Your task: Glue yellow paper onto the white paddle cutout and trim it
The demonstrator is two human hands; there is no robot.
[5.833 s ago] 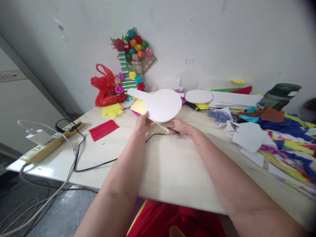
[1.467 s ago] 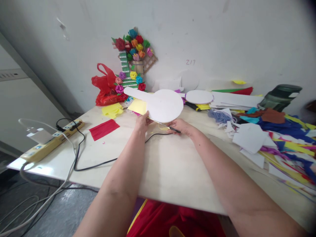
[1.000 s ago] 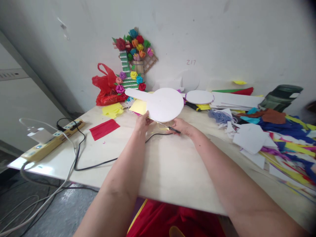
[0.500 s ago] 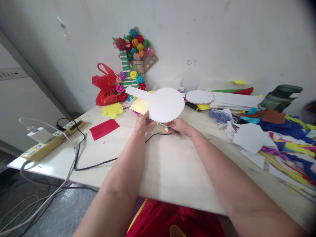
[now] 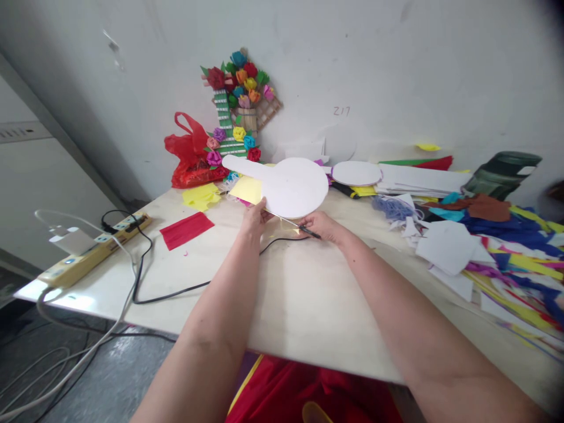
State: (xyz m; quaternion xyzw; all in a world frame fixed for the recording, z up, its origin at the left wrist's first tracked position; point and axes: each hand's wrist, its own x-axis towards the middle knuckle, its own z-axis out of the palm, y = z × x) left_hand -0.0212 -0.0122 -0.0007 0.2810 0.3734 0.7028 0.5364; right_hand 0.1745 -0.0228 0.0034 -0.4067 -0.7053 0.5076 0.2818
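Note:
A white paddle-shaped card cutout (image 5: 294, 187), with a round body and a long handle pointing left, is raised above the table. Yellow paper (image 5: 247, 190) shows behind it, sticking out below its handle. My left hand (image 5: 257, 217) is closed on the lower left edge of the cutout and the yellow paper. In my right hand (image 5: 321, 225) are scissors (image 5: 310, 231) with a dark handle, gripped near the lower rim of the round part. Their thin metal blades point left along that edge, toward my left hand. Small yellow bits show just beneath.
Red paper (image 5: 187, 230) and crumpled yellow paper (image 5: 201, 197) lie left. A black cord (image 5: 176, 292) runs to a power strip (image 5: 96, 249). Paper flowers (image 5: 233, 129) and a red bag (image 5: 191, 153) stand behind. Coloured scraps (image 5: 520, 258) and a dark bottle (image 5: 502, 175) are right.
The cutout and yellow paper have shifted very slightly left, with the round rim a touch lower. Both hands keep their holds in nearly the same place.

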